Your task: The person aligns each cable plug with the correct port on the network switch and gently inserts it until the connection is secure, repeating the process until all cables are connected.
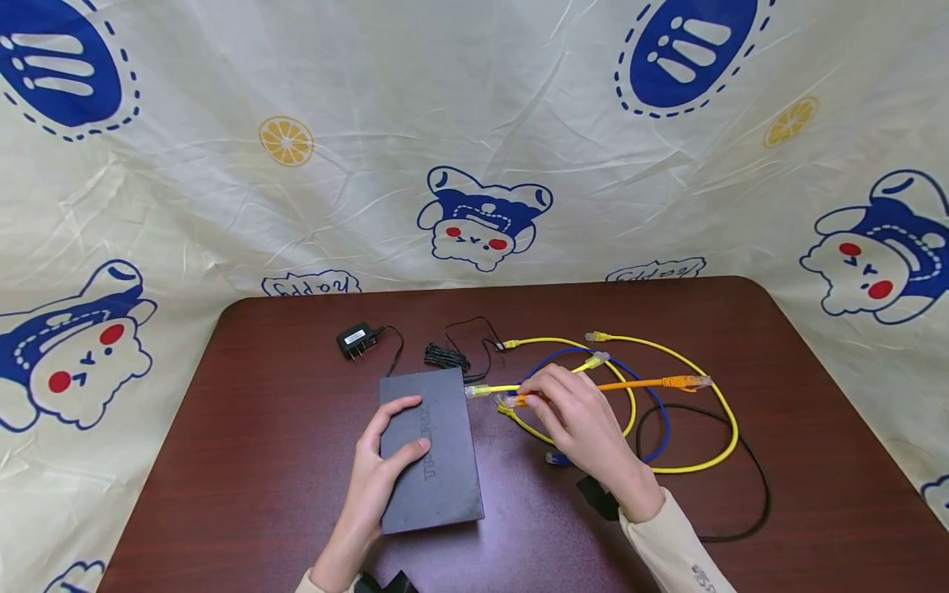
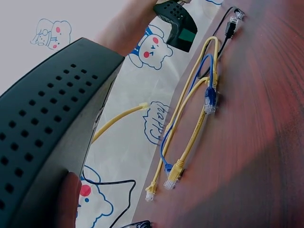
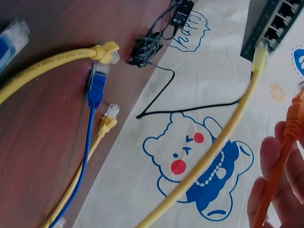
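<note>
— Grips what with the left hand (image 1: 381,471)?
— The switch (image 1: 454,445), likely to steady its ports (image 3: 281,23).
— With the right hand (image 1: 586,422)?
— Pinches the orange cable (image 1: 676,382) right of the switch, seemingly to face the ports.
— See what beyond it?
— The adapter (image 1: 357,340).

Right side congested

Room: table (image 1: 259,461) left of left hand (image 1: 373,467); lane between switch (image 1: 448,465) and right wrist (image 1: 636,487). In the way: yellow plug (image 1: 478,391) at switch's edge, cables (image 1: 735,424) around right hand (image 1: 584,414), adapter (image 1: 357,339) and cord (image 1: 446,357) past far edge.
</note>
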`<state>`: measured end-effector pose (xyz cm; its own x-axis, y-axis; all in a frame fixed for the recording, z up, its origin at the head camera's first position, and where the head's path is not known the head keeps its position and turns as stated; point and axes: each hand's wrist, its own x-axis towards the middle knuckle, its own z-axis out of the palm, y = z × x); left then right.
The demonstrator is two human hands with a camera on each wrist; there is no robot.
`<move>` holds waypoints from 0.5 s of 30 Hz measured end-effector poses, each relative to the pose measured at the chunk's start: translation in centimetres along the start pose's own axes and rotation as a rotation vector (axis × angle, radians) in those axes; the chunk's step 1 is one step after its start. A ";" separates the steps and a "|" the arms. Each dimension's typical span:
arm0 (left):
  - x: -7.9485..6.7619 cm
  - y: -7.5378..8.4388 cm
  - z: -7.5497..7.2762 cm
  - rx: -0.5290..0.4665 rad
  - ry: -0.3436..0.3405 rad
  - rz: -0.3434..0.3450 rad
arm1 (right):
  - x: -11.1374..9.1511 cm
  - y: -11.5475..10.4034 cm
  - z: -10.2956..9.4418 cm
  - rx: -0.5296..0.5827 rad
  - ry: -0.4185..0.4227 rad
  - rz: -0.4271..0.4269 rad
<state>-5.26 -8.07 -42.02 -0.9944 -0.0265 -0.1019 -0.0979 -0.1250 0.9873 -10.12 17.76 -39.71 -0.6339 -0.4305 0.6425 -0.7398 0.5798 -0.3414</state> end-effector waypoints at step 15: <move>0.0 0.2 0.2 -0.007 -0.003 -0.004 | 0.3 -0.4 2.6 -0.005 0.051 -0.023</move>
<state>-5.25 -7.86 -41.82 -0.9941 -0.0226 -0.1058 -0.1020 -0.1324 0.9859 -10.56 15.58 -41.14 -0.6044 -0.4081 0.6842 -0.7529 0.5734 -0.3230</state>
